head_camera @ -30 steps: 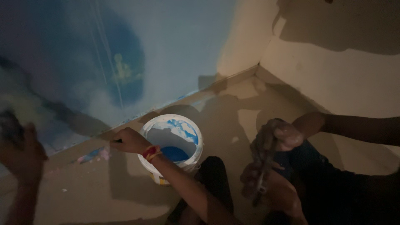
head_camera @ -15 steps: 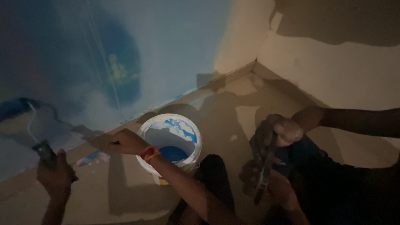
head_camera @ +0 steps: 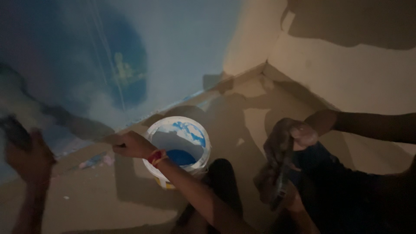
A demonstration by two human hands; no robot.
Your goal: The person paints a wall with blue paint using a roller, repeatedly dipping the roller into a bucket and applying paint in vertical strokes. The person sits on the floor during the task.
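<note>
My left hand [head_camera: 28, 156] is at the far left, blurred, and gripping the dark handle of a paint roller [head_camera: 13, 130] against the blue-painted wall [head_camera: 173, 52]. The roller's head is out of frame. My right hand [head_camera: 130, 145], with a red thread on its wrist, is a closed fist touching the left rim of a white bucket [head_camera: 197, 130]. The bucket stands on the floor and has blue paint [head_camera: 180, 157] in its bottom. Nothing shows in the fist.
At the right sits another person in dark clothes. One hand [head_camera: 303, 134] holds a cloth [head_camera: 277, 145] around a dark tool [head_camera: 279, 186]. A knee [head_camera: 221, 173] is beside the bucket. The beige floor [head_camera: 242, 112] meets a beige wall [head_camera: 346, 78] at the corner. Small debris [head_camera: 93, 161] lies by the skirting.
My left hand has gone up and to the left with the roller, whose head has left the frame. My right hand and the bucket have stayed put.
</note>
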